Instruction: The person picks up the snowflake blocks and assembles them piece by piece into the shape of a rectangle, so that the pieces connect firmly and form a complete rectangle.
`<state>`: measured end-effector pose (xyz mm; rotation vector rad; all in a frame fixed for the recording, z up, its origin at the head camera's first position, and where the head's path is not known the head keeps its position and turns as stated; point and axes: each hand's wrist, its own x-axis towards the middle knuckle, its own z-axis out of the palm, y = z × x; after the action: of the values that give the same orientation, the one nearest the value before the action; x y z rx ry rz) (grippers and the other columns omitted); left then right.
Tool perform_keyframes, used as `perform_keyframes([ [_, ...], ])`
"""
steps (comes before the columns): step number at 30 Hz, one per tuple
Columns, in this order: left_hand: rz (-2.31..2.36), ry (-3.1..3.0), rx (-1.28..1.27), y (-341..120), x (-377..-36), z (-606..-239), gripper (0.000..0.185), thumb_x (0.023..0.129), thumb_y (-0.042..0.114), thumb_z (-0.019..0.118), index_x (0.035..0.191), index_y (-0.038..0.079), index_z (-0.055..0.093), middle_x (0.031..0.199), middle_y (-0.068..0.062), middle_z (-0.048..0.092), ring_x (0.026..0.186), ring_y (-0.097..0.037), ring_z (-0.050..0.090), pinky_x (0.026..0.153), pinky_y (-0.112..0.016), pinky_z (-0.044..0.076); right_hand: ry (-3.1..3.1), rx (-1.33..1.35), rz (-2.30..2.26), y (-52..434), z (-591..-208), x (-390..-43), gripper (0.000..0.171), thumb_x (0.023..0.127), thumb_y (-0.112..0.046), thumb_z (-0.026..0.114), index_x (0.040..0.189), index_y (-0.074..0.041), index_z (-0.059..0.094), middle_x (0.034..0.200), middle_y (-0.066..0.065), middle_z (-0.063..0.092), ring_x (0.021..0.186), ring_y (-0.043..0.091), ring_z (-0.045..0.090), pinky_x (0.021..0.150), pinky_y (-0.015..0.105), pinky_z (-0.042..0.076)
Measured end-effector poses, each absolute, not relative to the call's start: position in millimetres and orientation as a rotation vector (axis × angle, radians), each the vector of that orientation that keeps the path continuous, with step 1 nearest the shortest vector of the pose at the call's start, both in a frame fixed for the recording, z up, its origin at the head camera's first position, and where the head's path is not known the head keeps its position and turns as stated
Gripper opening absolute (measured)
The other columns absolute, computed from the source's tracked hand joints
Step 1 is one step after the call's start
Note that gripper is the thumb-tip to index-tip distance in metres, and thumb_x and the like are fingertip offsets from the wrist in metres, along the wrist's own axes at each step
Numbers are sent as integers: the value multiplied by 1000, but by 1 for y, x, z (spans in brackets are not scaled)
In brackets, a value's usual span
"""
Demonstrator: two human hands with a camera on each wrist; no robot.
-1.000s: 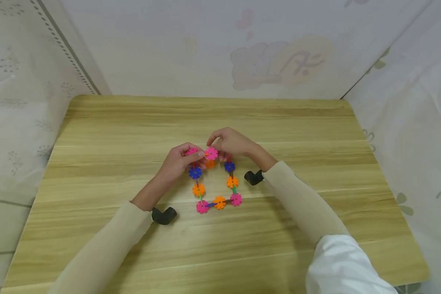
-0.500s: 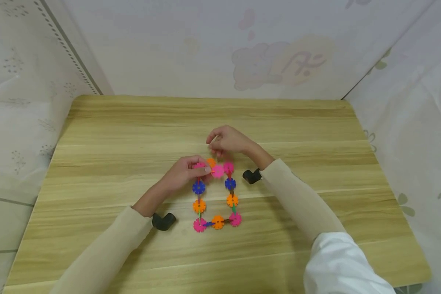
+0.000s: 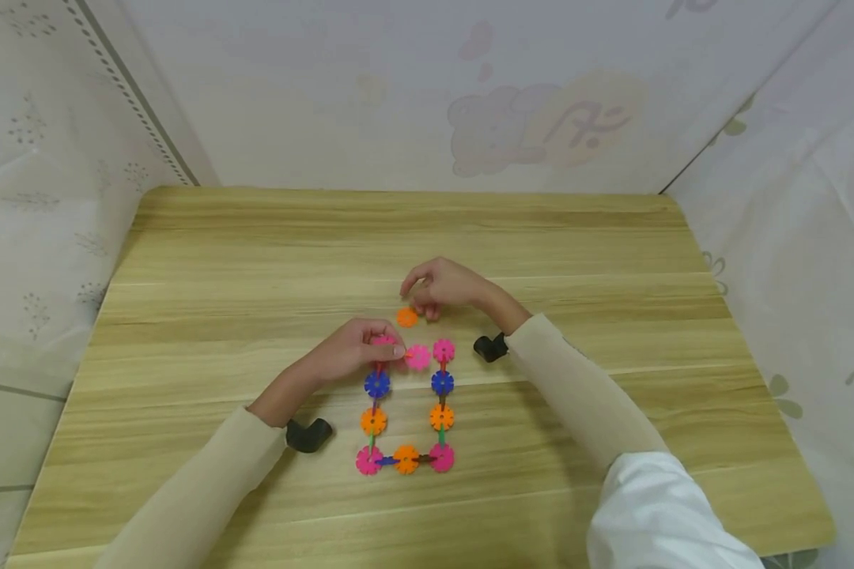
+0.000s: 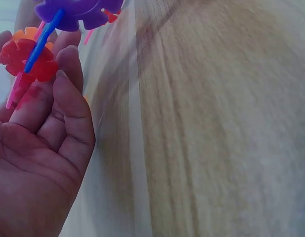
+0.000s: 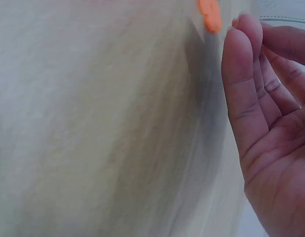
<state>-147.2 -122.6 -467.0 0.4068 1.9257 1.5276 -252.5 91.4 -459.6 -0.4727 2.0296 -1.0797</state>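
A loose disc (image 3: 406,317) lies on the table (image 3: 612,237) just behind the disc frame (image 3: 406,407).

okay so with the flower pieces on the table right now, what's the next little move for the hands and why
Probably the right hand should pinch the loose orange piece lying by its fingertips. The left hand holds the frame at its top left corner, and the top row looks unfinished: a pink piece sits beside the pink corner piece, seemingly unjoined. The right hand looks empty.

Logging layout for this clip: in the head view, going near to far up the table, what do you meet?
Bottom row of the snowflake-piece frame → left hand pinching the frame's top corner → loose orange piece → right hand → table's far edge.
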Motion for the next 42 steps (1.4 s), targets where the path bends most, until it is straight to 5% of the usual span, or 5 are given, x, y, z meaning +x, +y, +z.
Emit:
perform_keyframes([
  [21, 1532, 1880, 426, -125, -149, -472, 23, 97, 27, 60, 98, 4, 66, 93, -14, 74, 86, -28, 63, 77, -33, 49, 2056, -583, -926, 95, -476, -240, 32, 88, -14, 70, 120, -18, 66, 64, 7, 63, 49, 15, 51, 51, 25, 44],
  [31, 1537, 1907, 372, -126, -150, -467, 22, 95, 28, 62, 99, 6, 67, 94, -13, 74, 80, -27, 61, 80, -36, 47, 2108, -560, -844, 91, -472, -243, 29, 87, -14, 71, 110, -6, 56, 66, 5, 65, 49, 14, 54, 51, 26, 48],
  [38, 1582, 1975, 304, -127, -153, -464, 27, 96, 30, 61, 102, 4, 65, 97, -16, 73, 85, -28, 62, 82, -37, 47, 2103, -527, -896, 100, -470, -247, 22, 92, -24, 67, 88, -4, 59, 65, 6, 62, 50, 16, 57, 51, 28, 51],
  [42, 1627, 2027, 236, -126, -156, -462, 27, 95, 31, 62, 103, 5, 66, 98, -16, 72, 91, -29, 62, 83, -37, 46, 2111, -513, -988, 105, -467, -250, 19, 96, -24, 61, 93, -6, 59, 72, 9, 63, 55, 19, 61, 55, 31, 54],
])
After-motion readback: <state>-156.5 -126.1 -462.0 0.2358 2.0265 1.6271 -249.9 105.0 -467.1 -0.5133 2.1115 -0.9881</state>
